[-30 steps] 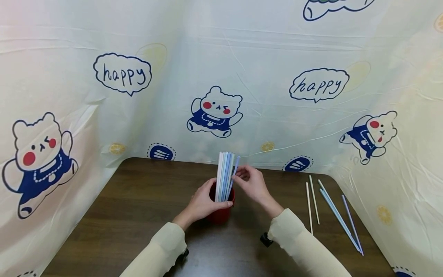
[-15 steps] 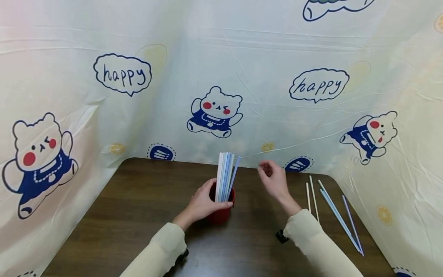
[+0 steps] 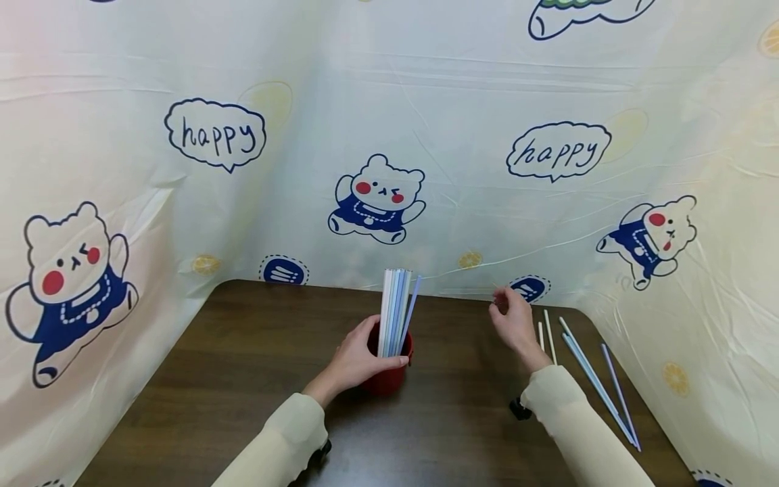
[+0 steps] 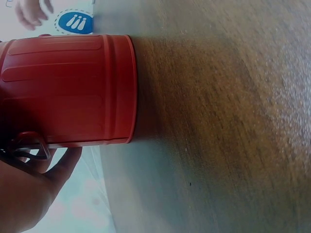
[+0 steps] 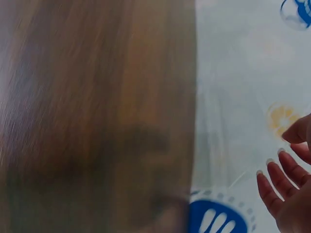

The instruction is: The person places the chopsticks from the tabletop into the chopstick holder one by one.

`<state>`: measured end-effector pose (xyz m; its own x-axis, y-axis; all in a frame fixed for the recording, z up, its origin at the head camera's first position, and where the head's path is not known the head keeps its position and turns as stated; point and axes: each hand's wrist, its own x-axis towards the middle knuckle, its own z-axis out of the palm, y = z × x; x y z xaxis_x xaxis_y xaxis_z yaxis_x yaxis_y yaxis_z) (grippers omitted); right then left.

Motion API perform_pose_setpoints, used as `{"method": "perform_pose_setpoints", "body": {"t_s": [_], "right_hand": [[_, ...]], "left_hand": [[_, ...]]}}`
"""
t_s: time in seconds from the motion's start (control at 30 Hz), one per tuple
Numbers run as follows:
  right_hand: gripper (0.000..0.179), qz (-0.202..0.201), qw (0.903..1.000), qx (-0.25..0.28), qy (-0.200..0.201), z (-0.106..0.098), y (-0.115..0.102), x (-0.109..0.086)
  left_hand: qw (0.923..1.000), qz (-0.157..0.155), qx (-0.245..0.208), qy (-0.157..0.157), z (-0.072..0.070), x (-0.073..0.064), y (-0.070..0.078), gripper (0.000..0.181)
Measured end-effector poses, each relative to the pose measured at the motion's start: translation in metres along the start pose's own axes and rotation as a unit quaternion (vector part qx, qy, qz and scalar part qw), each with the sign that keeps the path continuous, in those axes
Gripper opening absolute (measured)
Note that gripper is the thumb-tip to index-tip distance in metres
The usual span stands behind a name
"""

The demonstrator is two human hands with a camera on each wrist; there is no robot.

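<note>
A small red metal bucket [image 3: 387, 384] stands upright on the table, with a bunch of slim white and blue straws [image 3: 392, 311] in it. One purple straw [image 3: 412, 308] leans out to the right of the bunch. My left hand [image 3: 359, 355] grips the bucket near its rim, thumb across the front. In the left wrist view the bucket's side [image 4: 63, 87] fills the left part, with fingers behind it. My right hand [image 3: 514, 325] hovers above the table, right of the bucket. The right wrist view shows that hand [image 5: 289, 179] with loosely bent fingers and nothing in them.
At the table's right side lie two cream straws [image 3: 550, 331], partly behind the right arm, blue straws [image 3: 593, 375] and a purple straw [image 3: 621, 396]. A printed curtain [image 3: 456, 135] hangs behind and beside the brown wooden table [image 3: 243, 379].
My right hand has let go of the purple straw in the bucket and moved right, towards the loose straws. The left hand and the bucket have stayed in place.
</note>
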<state>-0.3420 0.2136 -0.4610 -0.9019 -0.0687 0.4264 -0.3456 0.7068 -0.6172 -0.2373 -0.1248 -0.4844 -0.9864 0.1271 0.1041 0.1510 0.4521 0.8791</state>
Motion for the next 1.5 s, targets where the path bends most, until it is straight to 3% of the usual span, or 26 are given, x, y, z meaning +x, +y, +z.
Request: {"method": "perform_pose_setpoints", "body": {"t_s": [0.2, 0.5, 0.77, 1.17, 1.5], "right_hand": [[0.035, 0.032, 0.9958, -0.061, -0.059, -0.002, 0.035, -0.003], [0.045, 0.125, 0.9761, -0.108, -0.142, -0.003, 0.07, -0.016], [0.048, 0.141, 0.9713, -0.121, -0.149, -0.002, 0.086, -0.02], [0.067, 0.155, 0.9663, -0.12, -0.166, -0.003, 0.085, -0.018], [0.064, 0.164, 0.9591, -0.146, -0.179, -0.006, 0.092, -0.019]], "left_hand": [[1.0, 0.0, -0.007, -0.001, 0.0, 0.001, -0.001, 0.087], [0.9999, 0.0, -0.013, -0.006, -0.001, 0.001, -0.001, 0.088], [0.9999, 0.0, -0.012, -0.004, 0.0, 0.002, -0.001, 0.088], [0.9999, 0.0, -0.009, -0.005, -0.001, 0.001, -0.002, 0.088], [1.0, 0.0, -0.003, -0.007, -0.001, -0.001, 0.0, 0.087]]}}
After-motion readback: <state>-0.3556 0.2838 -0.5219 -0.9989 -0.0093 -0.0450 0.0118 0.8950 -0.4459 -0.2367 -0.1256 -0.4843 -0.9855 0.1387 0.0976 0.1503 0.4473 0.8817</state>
